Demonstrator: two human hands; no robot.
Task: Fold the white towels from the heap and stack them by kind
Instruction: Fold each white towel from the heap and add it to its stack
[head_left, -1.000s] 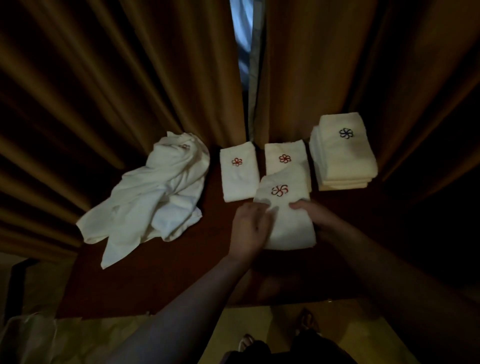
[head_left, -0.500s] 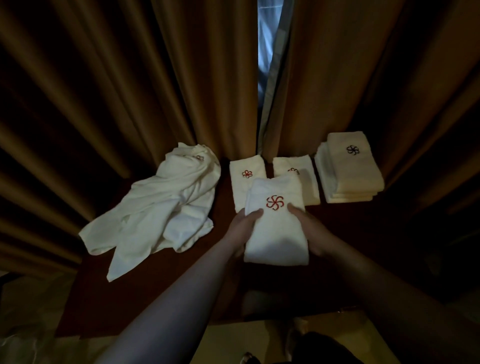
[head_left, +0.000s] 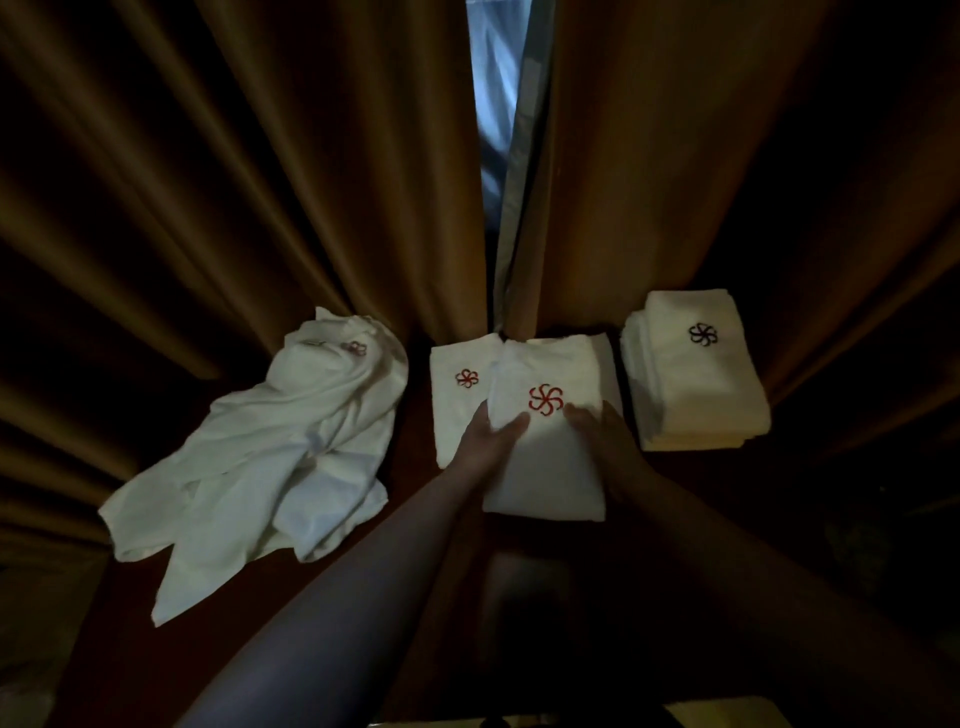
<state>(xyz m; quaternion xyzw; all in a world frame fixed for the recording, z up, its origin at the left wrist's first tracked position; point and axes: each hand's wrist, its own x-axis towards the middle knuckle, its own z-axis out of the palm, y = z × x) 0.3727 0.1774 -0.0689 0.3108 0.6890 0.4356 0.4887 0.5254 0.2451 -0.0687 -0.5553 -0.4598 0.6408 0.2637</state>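
I have carried the folded white towel with the red pinwheel emblem away from me, gripped at its sides by my left hand and right hand; it now covers the right-hand folded red-emblem towel, hiding its emblem.

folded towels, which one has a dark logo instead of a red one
The top towel of the stack at far right: its pinwheel logo is black. The folded towels left of it, including the one in the hands, carry red logos.
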